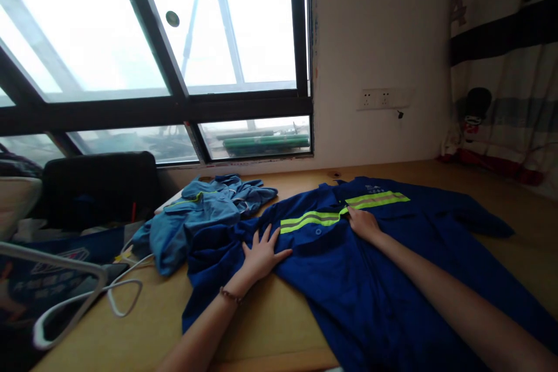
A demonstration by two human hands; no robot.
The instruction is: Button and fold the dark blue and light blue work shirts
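Note:
A dark blue work jacket [418,244] with yellow-green reflective stripes [311,220] lies spread over the wooden table [279,314]. My left hand [263,253], fingers spread flat, presses on its left sleeve near the end of the chest stripe. At the front opening, my right hand [362,223] pinches the jacket's edge beside the stripe; its fingertips are partly hidden by the cloth. A beaded bracelet [231,295] circles my left wrist. Beyond the left sleeve lies a crumpled lighter blue garment [209,206] with a thin yellow-green trim.
White tubing or cable [126,296] loops over the table's left side. A black bag-like object [102,189] stands at the back left below the window [187,107]. Wall sockets [375,99] are behind the table, and a patterned curtain [501,81] hangs at the right.

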